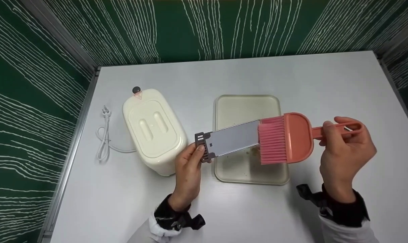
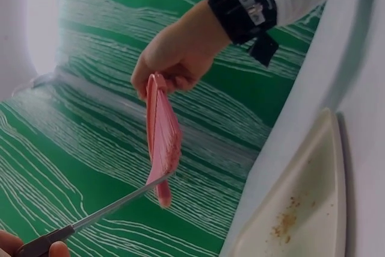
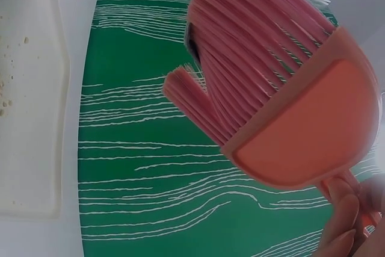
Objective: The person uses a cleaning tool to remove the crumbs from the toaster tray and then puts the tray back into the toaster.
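The left hand [image 1: 187,168] pinched the panel [image 1: 233,137] by one end, leaving its face accessible to the brush [image 1: 296,137] the right hand [image 1: 346,153] gripped.

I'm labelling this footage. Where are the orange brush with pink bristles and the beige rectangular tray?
Orange brush with pink bristles [image 1: 299,137]: head view, on its flat orange body.
Beige rectangular tray [image 1: 248,108]: head view, bare surface near its far edge.

Green walls [image 1: 172,30], striped with wiggly white, stand behind and beside a white table [image 1: 325,87], near gray metal bars [image 1: 70,155].
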A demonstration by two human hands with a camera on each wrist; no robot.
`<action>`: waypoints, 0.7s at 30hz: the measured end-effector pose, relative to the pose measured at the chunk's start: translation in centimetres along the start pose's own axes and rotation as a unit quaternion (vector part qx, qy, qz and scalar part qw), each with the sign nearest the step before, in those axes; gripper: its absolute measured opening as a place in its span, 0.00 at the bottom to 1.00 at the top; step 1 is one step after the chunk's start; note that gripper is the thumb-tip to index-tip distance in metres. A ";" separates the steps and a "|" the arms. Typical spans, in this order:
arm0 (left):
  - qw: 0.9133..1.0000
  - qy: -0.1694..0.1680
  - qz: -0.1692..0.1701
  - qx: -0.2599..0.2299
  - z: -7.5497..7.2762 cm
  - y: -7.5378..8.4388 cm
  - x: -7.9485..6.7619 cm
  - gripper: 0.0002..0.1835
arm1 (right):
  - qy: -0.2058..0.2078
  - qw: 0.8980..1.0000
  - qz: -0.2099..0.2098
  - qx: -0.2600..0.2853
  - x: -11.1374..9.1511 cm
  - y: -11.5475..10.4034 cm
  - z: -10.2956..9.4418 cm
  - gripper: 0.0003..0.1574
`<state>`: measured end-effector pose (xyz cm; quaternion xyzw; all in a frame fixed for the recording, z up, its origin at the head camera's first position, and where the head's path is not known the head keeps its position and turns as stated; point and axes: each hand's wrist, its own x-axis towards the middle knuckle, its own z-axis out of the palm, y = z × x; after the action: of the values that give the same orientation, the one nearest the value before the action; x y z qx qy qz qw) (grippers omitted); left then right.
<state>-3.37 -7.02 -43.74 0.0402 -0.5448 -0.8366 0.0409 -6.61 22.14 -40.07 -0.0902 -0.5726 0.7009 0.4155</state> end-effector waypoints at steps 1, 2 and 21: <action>1.000 0.001 -0.001 -0.002 0.0 0.0 0.0 0.16 | 0.001 1.000 0.003 0.003 0.0 0.0 0.0 0.06; 1.000 0.003 -0.002 -0.003 0.0 -0.1 0.0 0.16 | 0.001 1.000 0.003 0.001 -0.1 0.1 0.0 0.06; 0.999 0.033 -0.005 0.011 0.0 0.0 0.3 0.16 | -0.021 1.000 -0.004 -0.002 -0.2 -0.3 0.3 0.05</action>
<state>-3.65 -7.09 -43.71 0.0710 -0.5523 -0.8288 0.0547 -6.49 21.78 -39.75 -0.0743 -0.5830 0.6999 0.4060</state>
